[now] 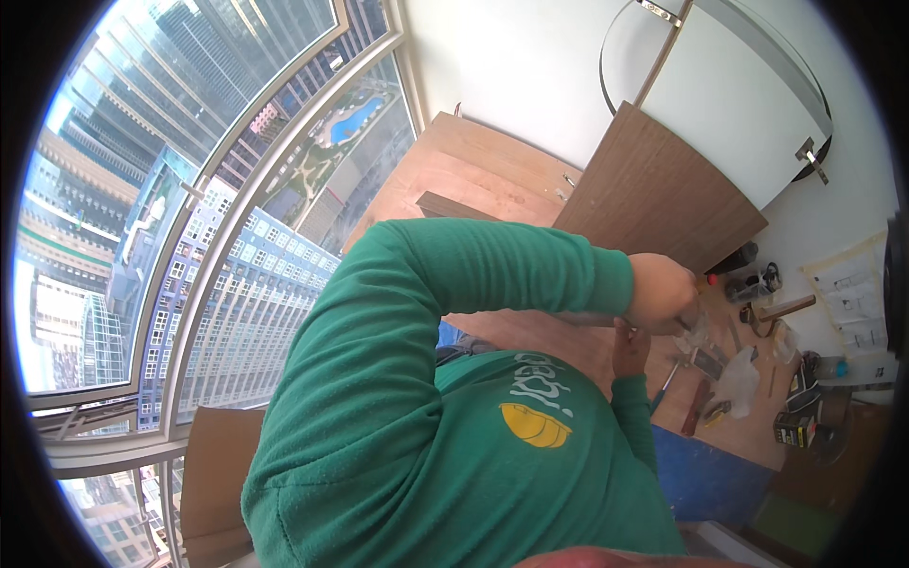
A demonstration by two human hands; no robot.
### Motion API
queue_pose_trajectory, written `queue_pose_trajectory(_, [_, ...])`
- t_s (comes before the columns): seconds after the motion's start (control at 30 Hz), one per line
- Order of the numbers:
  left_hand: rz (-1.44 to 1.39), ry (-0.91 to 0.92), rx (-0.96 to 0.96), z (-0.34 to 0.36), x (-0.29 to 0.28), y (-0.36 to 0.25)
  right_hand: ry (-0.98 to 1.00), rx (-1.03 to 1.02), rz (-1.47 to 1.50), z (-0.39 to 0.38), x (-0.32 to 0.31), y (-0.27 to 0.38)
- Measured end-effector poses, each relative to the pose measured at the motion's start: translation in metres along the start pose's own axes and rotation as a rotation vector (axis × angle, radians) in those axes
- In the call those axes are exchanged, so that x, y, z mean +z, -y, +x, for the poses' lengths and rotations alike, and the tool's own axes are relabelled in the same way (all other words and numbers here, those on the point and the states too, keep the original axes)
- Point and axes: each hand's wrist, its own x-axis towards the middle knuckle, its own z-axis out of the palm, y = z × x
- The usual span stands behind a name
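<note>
My left arm, in a green sleeve, reaches across to the right. My left hand is closed, its fingers curled down around something I cannot make out. Just below it, my right hand has its fingers bent up close to the left one. What lies between its fingertips is too small to name. Under my left forearm shows the edge of a narrow board, mostly hidden by the sleeve. Both hands are over a wooden work surface.
A brown wood panel leans beyond my left arm, near a white round-edged panel with metal fittings. Right of my hands lie a screwdriver, a clear plastic bag, a red-handled tool and a hammer. Tall windows stand at left.
</note>
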Motion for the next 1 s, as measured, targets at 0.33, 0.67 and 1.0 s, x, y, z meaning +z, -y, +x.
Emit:
queue_pose_trajectory(0.33, [0.015, -0.032, 0.058, -0.002, -0.002, 0.007, -0.032, 0.032, -0.024, 0.007, 0.008, -0.013])
queue_pose_trajectory(0.67, [0.029, 0.009, 0.053, -0.002, 0.000, 0.003, 0.021, 0.005, -0.125, -0.002, 0.007, -0.032])
queue_pose_trajectory(1.0, [0.153, -0.003, 0.047, -0.003, 0.005, 0.001, 0.033, -0.063, -0.079, -0.001, 0.008, -0.027])
